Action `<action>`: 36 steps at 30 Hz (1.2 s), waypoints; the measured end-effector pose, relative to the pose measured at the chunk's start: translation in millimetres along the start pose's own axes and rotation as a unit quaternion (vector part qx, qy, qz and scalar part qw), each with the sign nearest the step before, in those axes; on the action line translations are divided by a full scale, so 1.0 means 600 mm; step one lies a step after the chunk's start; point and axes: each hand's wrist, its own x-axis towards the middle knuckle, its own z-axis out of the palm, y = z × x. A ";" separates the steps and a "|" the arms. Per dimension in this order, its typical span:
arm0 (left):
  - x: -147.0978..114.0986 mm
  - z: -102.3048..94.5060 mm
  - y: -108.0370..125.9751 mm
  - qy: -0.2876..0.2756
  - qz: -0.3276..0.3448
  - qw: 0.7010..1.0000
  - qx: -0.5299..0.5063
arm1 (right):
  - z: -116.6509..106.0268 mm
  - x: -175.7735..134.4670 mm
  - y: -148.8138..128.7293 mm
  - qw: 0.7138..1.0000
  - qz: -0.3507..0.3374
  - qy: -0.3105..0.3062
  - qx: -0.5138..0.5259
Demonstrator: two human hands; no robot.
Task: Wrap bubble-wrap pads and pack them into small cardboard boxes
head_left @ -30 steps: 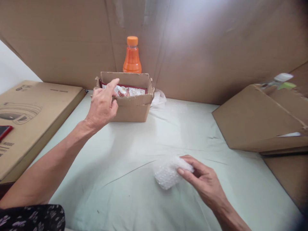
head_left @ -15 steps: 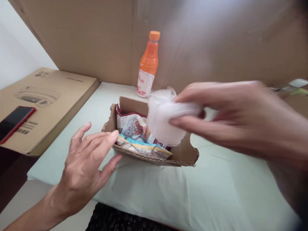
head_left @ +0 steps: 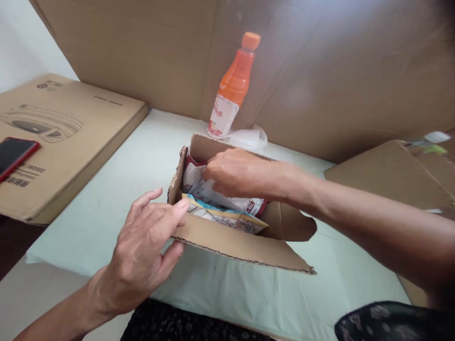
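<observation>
A small open cardboard box [head_left: 231,241] stands on the pale green surface. My left hand [head_left: 142,251] grips its front left corner, index finger over the edge and thumb beneath the front flap. My right hand [head_left: 232,173] reaches down inside, fingers curled on a piece of translucent white plastic wrap [head_left: 209,193]; the fingertips are partly hidden. Under the wrap lies a printed packet with a dark red edge [head_left: 256,205]. A packet with blue and yellow edging [head_left: 231,220] leans along the box's front wall.
Behind the box an orange drink bottle [head_left: 231,90] stands beside more white plastic [head_left: 247,137]. At left, a phone [head_left: 16,154] with a red edge lies on a flat cardboard carton [head_left: 106,123]. Another carton [head_left: 373,175] is at right, and a tall cardboard panel [head_left: 159,52] rises behind.
My right hand has lowered the white plastic wrap from above the box into it, on top of the packets. The box's front flap now tilts outward, with my left hand still at its corner.
</observation>
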 end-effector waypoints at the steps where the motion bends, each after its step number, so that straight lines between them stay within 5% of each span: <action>1: 0.000 0.000 0.000 0.002 0.000 1.000 -0.002 | 0.009 0.002 -0.002 0.999 -0.028 -0.006 0.015; 5: -0.005 0.001 -0.001 -0.001 -0.011 1.000 0.001 | 0.040 -0.021 -0.004 0.990 -0.086 0.036 0.101; 9: -0.011 0.002 -0.003 0.004 -0.015 1.000 -0.007 | 0.048 -0.082 0.010 0.988 0.038 0.102 0.114; 17: -0.005 0.015 0.003 0.036 -0.027 0.998 0.041 | 0.054 -0.098 -0.003 0.996 -0.039 -0.059 0.053; 23: -0.004 0.014 0.007 0.040 -0.032 0.996 0.076 | 0.055 -0.090 -0.004 0.996 -0.049 -0.059 -0.041; 31: -0.004 0.015 0.003 0.039 -0.022 0.998 0.046 | 0.083 -0.097 0.033 0.993 -0.111 0.011 -0.027; 36: -0.001 0.017 0.003 0.037 -0.017 0.999 0.029 | 0.080 -0.066 0.015 0.990 -0.117 -0.002 -0.076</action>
